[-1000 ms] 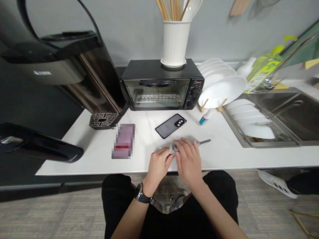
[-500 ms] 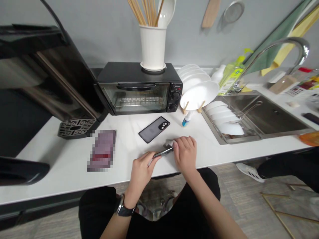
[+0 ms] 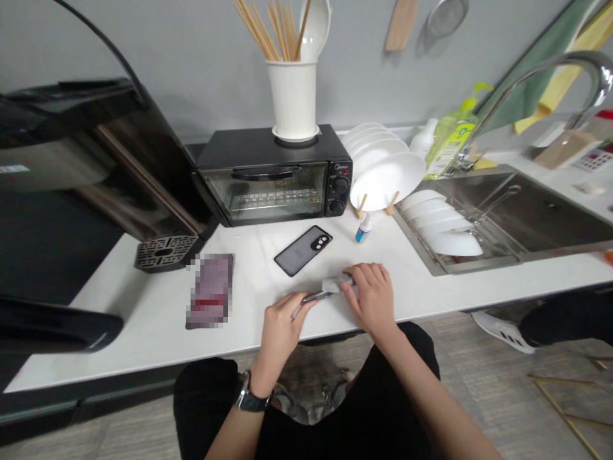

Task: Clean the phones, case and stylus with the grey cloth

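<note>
My left hand (image 3: 283, 324), with a watch on its wrist, grips one end of a thin dark phone (image 3: 313, 297) tilted above the counter's front part. A greyish-white cloth or tissue (image 3: 335, 283) lies over the phone's other end, pinched by my right hand (image 3: 371, 297). Just behind them a translucent phone case (image 3: 302, 251) with a black rim lies on the counter. To its right stands a small white bottle (image 3: 363, 230) with a blue label. A blurred-out purplish flat item (image 3: 211, 291) lies left of my left hand.
A toaster oven (image 3: 275, 191) stands at the back, carrying a white holder (image 3: 294, 99) of chopsticks. Right of it are racked plates (image 3: 387, 182) and a sink (image 3: 541, 217) with bowls. A black appliance (image 3: 143, 172) fills the left. A person's shoe (image 3: 502, 331) shows at right.
The view has shifted, so the counter items sit slightly further right. More of the greyish-white cloth shows over the phone, and my right hand has moved a little away from my left.
</note>
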{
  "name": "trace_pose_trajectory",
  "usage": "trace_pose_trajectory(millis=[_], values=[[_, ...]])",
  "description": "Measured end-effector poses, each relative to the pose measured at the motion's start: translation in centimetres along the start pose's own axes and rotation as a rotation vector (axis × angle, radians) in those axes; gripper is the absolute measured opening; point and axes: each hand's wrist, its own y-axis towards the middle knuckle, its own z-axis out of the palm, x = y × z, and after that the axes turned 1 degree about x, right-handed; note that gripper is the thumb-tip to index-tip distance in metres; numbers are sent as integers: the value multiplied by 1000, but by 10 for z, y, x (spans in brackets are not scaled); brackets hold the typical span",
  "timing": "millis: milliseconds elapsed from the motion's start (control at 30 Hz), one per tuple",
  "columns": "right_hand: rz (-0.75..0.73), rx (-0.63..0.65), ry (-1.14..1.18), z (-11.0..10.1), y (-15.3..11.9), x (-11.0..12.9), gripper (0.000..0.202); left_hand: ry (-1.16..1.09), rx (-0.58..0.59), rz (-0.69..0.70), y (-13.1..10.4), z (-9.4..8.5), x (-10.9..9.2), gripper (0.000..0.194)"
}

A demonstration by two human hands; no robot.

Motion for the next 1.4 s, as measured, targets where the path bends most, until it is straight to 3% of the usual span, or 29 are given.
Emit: trace_pose_trajectory(millis=[67, 133, 233, 300, 367, 433, 500, 633, 700, 800, 933, 1000, 1067, 1200, 1333, 1400], values=[[97, -41, -21, -4, 6, -4, 35, -6, 3, -7, 0, 1, -2, 14], [131, -83, -8, 0, 8, 13, 36, 9, -9, -10, -1, 2, -1, 14], [18, -64, 104, 17, -4, 60, 31, 45, -45, -2, -3, 3, 3, 17], [-84, -25, 171, 29, -16, 88, 42, 52, -56, 25, -5, 4, 7, 23], [-168, -9, 187, 35, -26, 101, 52, 59, -52, 56, -6, 4, 11, 24], [-224, -7, 159, 34, -28, 94, 54, 87, -49, 58, -7, 3, 12, 25], [-236, -7, 112, 27, -24, 70, 55, 111, -50, 42, -6, 2, 10, 25], [-91, -31, 19, 5, -5, 10, 38, 47, -27, 42, -1, -1, 3, 16], [1, -71, -34, -1, 7, -6, 38, 13, -28, 48, 1, -1, 0, 17], [67, -117, -98, 2, 19, 5, 41, 16, -36, 46, 1, 2, 0, 16], [-56, -36, 5, 19, 8, 64, 28, 60, -54, 41, -4, 6, 3, 23], [-120, -1, 83, 25, -5, 89, 36, 53, -67, 56, -6, 6, 7, 27], [-174, 10, 126, 29, -15, 98, 49, 51, -69, 65, -7, 5, 10, 27], [-206, -6, 87, 23, -21, 68, 53, 117, -60, 40, -7, 3, 11, 26], [-85, -22, 43, 6, -10, 12, 33, 32, -28, 42, -2, 2, 4, 12], [-8, -47, 38, 1, 0, -4, 36, -9, -29, 36, -1, 1, 1, 12]])
